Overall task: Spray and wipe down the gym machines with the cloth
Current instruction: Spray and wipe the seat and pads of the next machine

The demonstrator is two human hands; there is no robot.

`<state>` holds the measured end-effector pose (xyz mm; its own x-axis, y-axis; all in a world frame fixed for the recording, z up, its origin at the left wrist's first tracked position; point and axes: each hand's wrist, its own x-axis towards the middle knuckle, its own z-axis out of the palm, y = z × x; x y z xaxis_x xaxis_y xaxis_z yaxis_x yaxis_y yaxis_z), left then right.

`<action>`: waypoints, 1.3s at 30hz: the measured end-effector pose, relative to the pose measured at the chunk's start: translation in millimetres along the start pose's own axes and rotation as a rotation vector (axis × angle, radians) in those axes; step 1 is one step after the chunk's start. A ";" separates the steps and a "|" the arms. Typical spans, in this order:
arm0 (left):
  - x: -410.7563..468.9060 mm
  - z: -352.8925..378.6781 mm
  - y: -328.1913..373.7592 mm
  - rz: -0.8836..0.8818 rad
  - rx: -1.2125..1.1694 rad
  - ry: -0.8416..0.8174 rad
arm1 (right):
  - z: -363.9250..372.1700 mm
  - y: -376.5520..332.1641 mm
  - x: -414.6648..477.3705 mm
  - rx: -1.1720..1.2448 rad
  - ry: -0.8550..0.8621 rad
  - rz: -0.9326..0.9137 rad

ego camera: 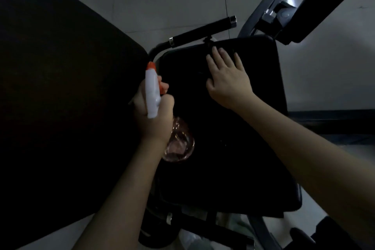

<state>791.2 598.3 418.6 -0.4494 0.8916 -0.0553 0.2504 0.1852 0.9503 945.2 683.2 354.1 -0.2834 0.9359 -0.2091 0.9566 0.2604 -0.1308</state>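
Two hands: both over the black seat (223,158).
Left hand (154,115): fingers curled round the neck of the bottle (152,95), one finger on the orange trigger; white head points toward the handle (203,31).
Bottle body: clear pink, below the fist, over the seat's left edge.
Right hand (227,79): flat, fingers spread, pressing the seat's far end.
Cloth: too dark to tell from the seat.
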 end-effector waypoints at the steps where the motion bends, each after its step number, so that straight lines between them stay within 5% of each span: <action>1: 1.1 -1.5 0.9 0.001 0.026 -0.004 | 3.5 -7.0 -2.2 0.004 0.016 0.031; 6: -5.5 -12.5 3.3 0.213 0.371 -0.116 | 16.5 -15.6 -70.4 -0.036 -0.031 -0.124; 10: -18.0 -19.0 -1.5 0.276 0.408 -0.128 | 4.1 8.3 -95.6 0.068 -0.045 -0.254; 17: -20.1 -18.8 -0.9 0.213 0.344 -0.075 | 9.3 -23.8 -27.0 0.017 0.021 0.075; 26: -33.7 -21.3 0.0 0.246 0.384 -0.030 | 30.7 -12.7 -157.9 -0.031 -0.028 -0.171; 32: -35.4 -23.6 -0.2 0.273 0.387 0.000 | 27.2 -51.3 -103.2 0.012 -0.019 0.180; 39: -39.1 -23.8 -3.1 0.304 0.378 -0.040 | 42.8 -27.8 -199.4 -0.120 -0.041 -0.096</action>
<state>787.6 553.0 425.1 -0.2759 0.9425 0.1885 0.6627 0.0444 0.7476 972.2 479.2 358.0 -0.3740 0.8957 -0.2405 0.9256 0.3769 -0.0357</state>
